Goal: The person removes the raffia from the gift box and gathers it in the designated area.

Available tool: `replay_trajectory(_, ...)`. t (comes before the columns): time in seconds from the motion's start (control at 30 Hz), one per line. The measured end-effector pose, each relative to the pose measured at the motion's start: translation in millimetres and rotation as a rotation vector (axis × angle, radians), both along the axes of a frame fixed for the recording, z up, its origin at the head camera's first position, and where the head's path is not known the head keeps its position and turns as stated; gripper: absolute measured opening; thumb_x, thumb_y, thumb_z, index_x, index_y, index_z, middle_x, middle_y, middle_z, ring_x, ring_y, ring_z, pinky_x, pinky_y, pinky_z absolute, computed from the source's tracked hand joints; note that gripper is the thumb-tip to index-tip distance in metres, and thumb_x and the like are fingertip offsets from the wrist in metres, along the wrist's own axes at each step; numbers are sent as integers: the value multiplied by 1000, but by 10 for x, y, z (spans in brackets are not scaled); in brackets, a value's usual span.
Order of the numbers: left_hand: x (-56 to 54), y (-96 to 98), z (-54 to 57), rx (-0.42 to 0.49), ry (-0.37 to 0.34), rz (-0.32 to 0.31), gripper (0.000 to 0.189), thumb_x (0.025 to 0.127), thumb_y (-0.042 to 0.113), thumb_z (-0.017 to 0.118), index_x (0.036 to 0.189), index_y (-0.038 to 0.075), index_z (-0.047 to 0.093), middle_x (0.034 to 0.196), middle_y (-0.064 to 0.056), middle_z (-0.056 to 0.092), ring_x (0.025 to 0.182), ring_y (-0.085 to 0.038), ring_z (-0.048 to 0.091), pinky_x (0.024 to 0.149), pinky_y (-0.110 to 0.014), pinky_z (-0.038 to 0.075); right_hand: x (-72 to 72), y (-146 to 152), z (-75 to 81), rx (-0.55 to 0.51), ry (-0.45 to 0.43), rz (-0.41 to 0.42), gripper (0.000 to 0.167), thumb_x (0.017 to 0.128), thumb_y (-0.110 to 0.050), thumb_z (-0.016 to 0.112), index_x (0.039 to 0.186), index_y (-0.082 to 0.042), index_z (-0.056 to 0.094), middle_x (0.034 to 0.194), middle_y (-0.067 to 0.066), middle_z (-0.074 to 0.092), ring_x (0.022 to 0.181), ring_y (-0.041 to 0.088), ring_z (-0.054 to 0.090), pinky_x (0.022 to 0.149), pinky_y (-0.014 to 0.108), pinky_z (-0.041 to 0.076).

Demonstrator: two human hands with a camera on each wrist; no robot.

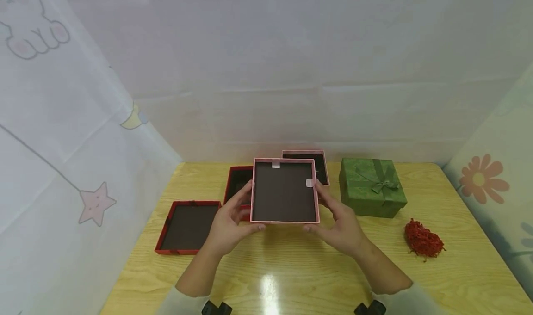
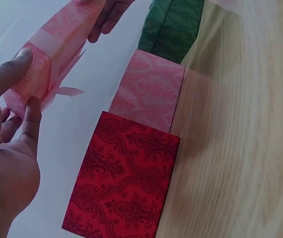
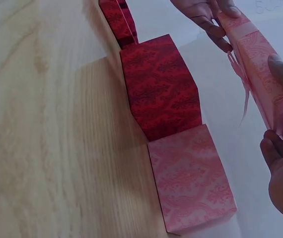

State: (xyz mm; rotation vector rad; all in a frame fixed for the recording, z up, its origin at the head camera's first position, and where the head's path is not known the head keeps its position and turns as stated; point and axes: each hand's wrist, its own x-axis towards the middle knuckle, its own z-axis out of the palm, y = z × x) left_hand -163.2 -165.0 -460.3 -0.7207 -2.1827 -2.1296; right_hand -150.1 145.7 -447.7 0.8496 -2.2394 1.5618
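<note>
Both hands hold up a square pink box lid (image 1: 285, 192), raised above the table with its black inside facing the head camera. My left hand (image 1: 226, 225) grips the left side, thumb on the near edge and fingers behind. On the opposite side, my right hand (image 1: 343, 225) grips it in the same way. Two pale ribbon ends show inside the lid, and a pink ribbon (image 2: 71, 91) hangs from its outer face in the left wrist view. Beyond the lid stand an open pink box (image 3: 191, 178) and an open red patterned box (image 2: 126, 178), both partly hidden in the head view.
A red lid (image 1: 179, 251) lies inside up on the table's left. Right of the pink box stands a green gift box (image 1: 358, 201) with a green bow. A clump of red shredded paper (image 1: 424, 239) lies nearer on the right. Printed white cloth (image 1: 266, 97) surrounds the table.
</note>
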Motion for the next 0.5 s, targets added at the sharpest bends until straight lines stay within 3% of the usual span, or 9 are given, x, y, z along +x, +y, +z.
replay_trajectory(0.27,128,-85,-80,-59,-35,24,99,81,0,87,163,19,36,170,4,29,122,-31,66,94,-36,58,-24,-18,-312,71,-43,-67,111,71,-14,98,163,-11,35,147,8,60,120,28,66,101,44,54)
replay_trajectory(0.5,261,-186,-161,-75,-49,50,97,79,-1,89,161,18,40,169,4,31,137,-29,53,102,-34,53,41,-90,-432,98,-20,-59,107,72,-22,98,161,-9,39,140,5,65,107,20,68,92,43,58)
